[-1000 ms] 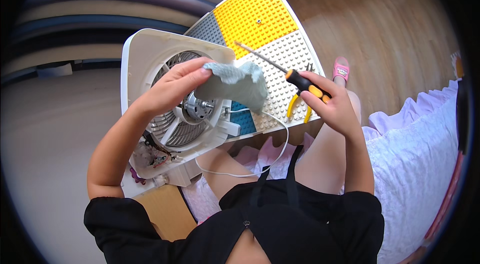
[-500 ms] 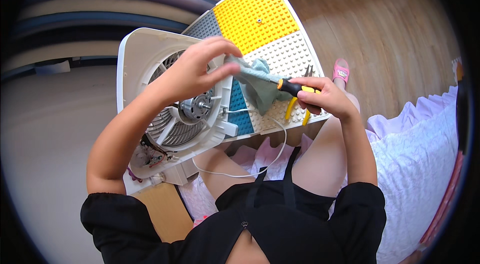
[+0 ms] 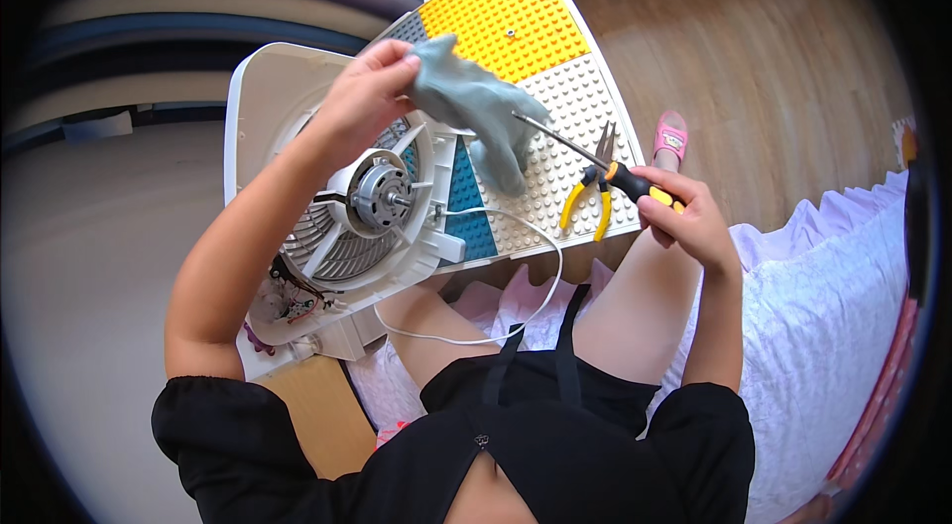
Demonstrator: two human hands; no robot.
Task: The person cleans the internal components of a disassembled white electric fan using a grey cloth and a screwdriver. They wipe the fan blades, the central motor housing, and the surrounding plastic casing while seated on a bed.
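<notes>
My left hand (image 3: 375,88) pinches one corner of a grey-green cloth (image 3: 476,103) and lifts it above the table's studded top. My right hand (image 3: 689,217) is wrapped round the black and yellow handle of a screwdriver (image 3: 627,181); its shaft points up and left, with the tip by the cloth's right edge. Below the shaft, yellow-handled pliers (image 3: 587,192) lie on the white studded plate. Left of the cloth, under my left forearm, is a white fan housing (image 3: 248,117) with a bare motor (image 3: 383,197) and its shaft exposed.
The table's top has yellow (image 3: 506,18), white and blue studded plates. A white cord (image 3: 555,276) loops from the housing over my lap. Wires (image 3: 297,301) show at the housing's lower corner. Rolled or stacked mats (image 3: 198,28) stand far left; a white bedspread (image 3: 823,316) is at right.
My left hand has closed on the cloth and raised it up and left. My right hand has drawn the screwdriver right and down, away from the cloth, uncovering its shaft and the pliers.
</notes>
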